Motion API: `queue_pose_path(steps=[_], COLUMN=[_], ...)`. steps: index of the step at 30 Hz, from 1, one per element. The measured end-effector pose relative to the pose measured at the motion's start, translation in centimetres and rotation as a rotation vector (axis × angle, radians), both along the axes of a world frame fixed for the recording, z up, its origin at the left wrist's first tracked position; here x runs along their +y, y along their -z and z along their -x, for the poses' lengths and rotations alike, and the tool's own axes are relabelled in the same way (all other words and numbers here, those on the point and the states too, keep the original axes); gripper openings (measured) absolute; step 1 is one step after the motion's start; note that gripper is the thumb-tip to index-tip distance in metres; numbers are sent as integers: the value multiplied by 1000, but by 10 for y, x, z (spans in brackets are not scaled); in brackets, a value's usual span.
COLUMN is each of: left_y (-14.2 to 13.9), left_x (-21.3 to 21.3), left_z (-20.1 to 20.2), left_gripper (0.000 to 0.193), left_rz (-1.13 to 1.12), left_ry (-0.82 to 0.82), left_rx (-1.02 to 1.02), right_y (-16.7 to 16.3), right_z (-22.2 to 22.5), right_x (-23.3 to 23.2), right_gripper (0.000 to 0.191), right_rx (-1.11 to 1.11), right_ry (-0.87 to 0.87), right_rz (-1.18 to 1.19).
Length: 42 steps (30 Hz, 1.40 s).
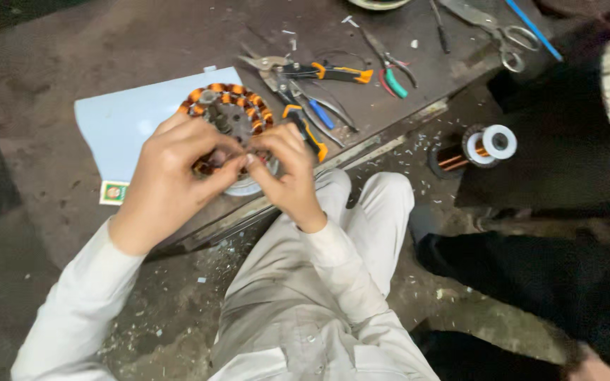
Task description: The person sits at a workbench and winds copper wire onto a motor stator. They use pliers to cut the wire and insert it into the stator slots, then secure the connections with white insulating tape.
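Note:
A round motor stator (pixel 229 113) with copper-orange windings lies on a pale blue sheet (pixel 121 120) on the dark workbench (pixel 51 63). My left hand (pixel 171 176) and my right hand (pixel 284 169) meet over its near edge, fingertips pinched together on the windings there. Both hands cover the stator's near half, and what sits between the fingertips is hidden.
Pliers and cutters with orange, blue and green handles (pixel 319 85) lie just beyond the stator. Scissors (pixel 503 35) rest at the far right of the bench. A spool of copper wire (pixel 478 148) sits on the floor. A person in dark clothes (pixel 566 176) is at right.

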<state>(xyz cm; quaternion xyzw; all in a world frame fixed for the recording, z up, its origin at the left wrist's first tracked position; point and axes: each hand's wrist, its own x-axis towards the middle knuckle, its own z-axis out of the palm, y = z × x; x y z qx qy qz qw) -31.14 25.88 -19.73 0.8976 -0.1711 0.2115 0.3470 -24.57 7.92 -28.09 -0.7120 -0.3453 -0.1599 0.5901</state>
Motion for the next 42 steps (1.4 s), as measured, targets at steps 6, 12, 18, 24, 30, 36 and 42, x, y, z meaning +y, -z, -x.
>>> queue_pose_path(steps=[6, 12, 18, 24, 30, 36, 42], left_y=[4, 7, 8, 13, 12, 10, 10], left_x=[1, 6, 6, 9, 7, 7, 7], left_z=[-9, 2, -7, 0, 0, -3, 2], left_gripper=[13, 14, 13, 15, 13, 12, 13], left_rz=[-58, 37, -18, 43, 45, 7, 76], left_ry=[-64, 26, -75, -43, -38, -93, -21], left_rx=[-68, 86, -53, 89, 2, 27, 77], right_y=[2, 4, 4, 3, 2, -1, -2], right_z=[-1, -3, -3, -4, -4, -4, -3], right_x=[2, 6, 5, 5, 4, 4, 4], right_gripper=[10, 8, 9, 9, 8, 8, 7], right_rx=[51, 57, 68, 68, 57, 64, 68], right_ry=[-39, -40, -75, -80, -75, -90, -89], right_rz=[-27, -34, -29, -36, -21, -25, -19])
